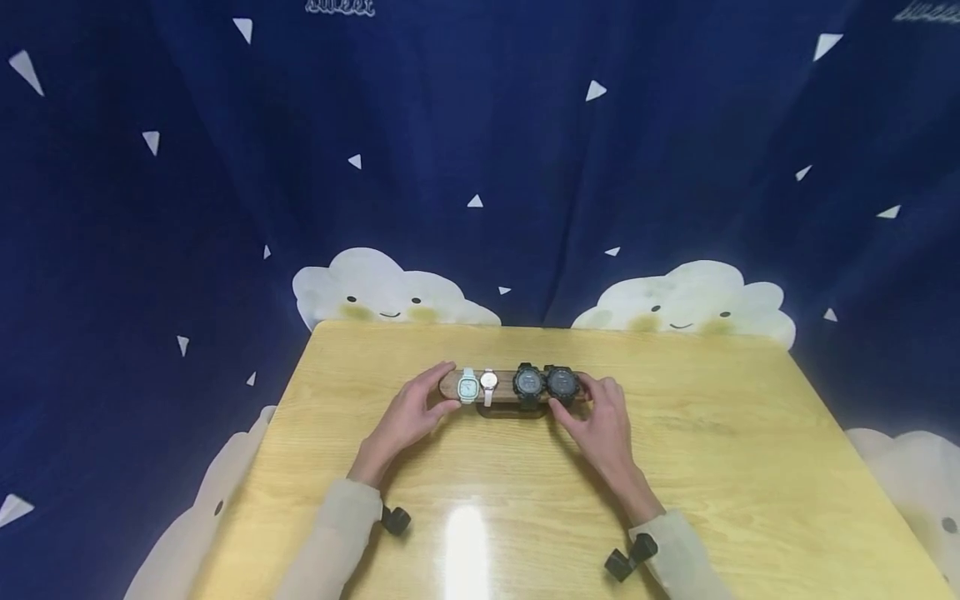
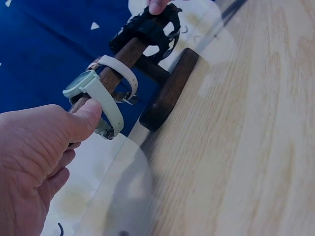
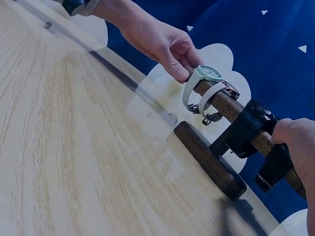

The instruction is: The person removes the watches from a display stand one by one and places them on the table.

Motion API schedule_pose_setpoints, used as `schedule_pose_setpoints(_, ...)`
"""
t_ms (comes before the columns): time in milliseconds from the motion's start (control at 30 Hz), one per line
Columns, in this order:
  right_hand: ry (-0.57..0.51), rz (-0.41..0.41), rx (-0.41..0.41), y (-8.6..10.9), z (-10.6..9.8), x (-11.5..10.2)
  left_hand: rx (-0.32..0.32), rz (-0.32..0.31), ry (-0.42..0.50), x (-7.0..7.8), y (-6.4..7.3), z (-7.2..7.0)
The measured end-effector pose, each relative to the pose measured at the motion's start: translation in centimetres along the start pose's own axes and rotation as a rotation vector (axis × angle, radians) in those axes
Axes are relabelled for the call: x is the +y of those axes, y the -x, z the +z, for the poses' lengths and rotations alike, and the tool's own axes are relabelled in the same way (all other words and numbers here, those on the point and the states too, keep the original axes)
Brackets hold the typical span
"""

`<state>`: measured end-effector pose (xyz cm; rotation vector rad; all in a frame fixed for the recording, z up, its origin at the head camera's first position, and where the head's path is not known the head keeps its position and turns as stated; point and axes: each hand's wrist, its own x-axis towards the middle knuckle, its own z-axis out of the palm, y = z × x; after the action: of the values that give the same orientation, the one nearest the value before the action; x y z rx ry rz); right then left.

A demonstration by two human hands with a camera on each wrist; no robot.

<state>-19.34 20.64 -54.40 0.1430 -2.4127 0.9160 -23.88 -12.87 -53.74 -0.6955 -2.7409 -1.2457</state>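
A dark brown wooden watch stand (image 1: 505,385) lies crosswise near the far side of the table, its bar raised above a rounded base (image 3: 206,160). My left hand (image 1: 407,414) pinches the bar's left end between thumb and fingers. At the other end, my right hand (image 1: 604,423) grips the bar beside the black watches. From left to right, the bar carries a mint-green watch (image 1: 468,387), a slim watch with a white strap (image 1: 488,382), a black sports watch (image 1: 528,382) and another black sports watch (image 1: 562,382). Their straps loop round under the bar.
The light wood table (image 1: 712,467) has its far edge just behind the stand. Beyond it hangs a dark blue curtain (image 1: 480,125) with white triangles and smiling clouds. Small black devices (image 1: 396,520) sit at both wrists. Glare shows on the near tabletop.
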Motion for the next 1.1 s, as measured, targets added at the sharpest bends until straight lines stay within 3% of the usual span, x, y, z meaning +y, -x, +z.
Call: schedule_pose_setpoints(1100,0.003,-0.018,0.014,-0.22,-0.57,0.39,0.012,-0.013,0.002,0.50,0.05,0.20)
